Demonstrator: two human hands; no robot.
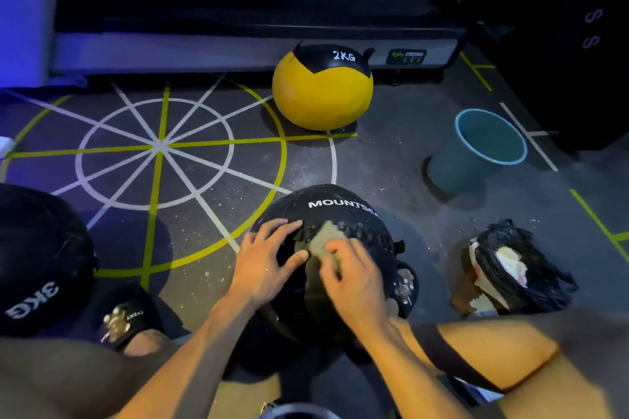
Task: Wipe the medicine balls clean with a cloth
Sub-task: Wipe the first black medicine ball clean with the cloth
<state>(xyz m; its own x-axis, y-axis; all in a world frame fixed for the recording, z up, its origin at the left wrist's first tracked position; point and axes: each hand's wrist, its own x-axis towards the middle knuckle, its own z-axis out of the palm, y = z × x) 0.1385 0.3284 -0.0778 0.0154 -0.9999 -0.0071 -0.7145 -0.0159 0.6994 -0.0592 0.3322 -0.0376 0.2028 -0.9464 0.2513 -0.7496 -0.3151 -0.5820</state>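
With the black medicine ball (340,248) on the floor just in front of the person's knees, the left hand (269,258) rests flat-fingered steadying it while the right hand (354,275) pinches the cloth (323,238) against the stitched seam, best rubbed firmly along the lacing, turning the ball gradually.

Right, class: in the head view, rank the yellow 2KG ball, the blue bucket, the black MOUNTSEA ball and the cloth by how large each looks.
1. black MOUNTSEA ball, though nearness to the camera enlarges it
2. yellow 2KG ball and blue bucket: look alike, not ranked
3. cloth, partly hidden under the right hand
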